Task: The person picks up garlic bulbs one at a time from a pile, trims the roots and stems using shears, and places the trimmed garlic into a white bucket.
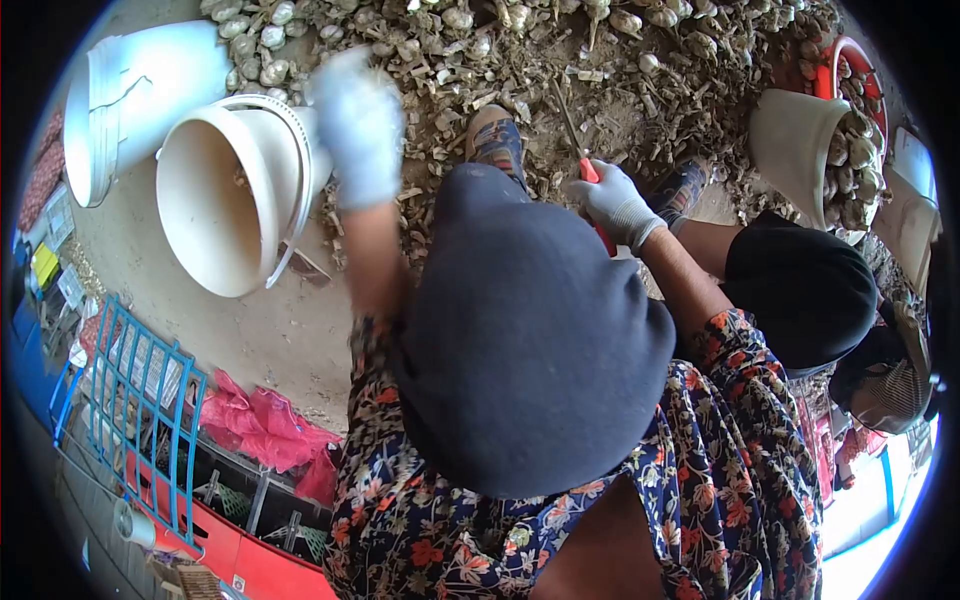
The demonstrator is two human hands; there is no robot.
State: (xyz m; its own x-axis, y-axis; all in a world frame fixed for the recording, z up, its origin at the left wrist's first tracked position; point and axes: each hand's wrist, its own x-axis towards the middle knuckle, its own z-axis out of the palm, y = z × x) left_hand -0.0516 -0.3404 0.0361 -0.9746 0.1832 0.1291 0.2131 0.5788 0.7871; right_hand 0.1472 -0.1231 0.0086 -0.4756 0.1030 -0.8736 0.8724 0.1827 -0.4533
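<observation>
My right hand [612,205], in a pale glove, is closed around the red handle of a tool with a long, narrow dark blade [568,118]. Its blade points away from me, over the litter of dry stalks and peelings [560,100]. In a pale glove too, my left hand [358,135] is raised beside the white buckets. Motion smears its fingers, so whether it holds anything cannot be seen. Garlic bulbs [457,18] lie heaped on the ground beyond both hands. A dark-covered knee [535,340] bulges up between my arms.
At the left, a cream bucket [262,268] lies tipped beside another white bucket [150,90]. A bucket [790,150] holding garlic leans at the right, near a red-rimmed container [826,80]. Behind at left are a blue metal rack [140,400] and pink netting [265,425].
</observation>
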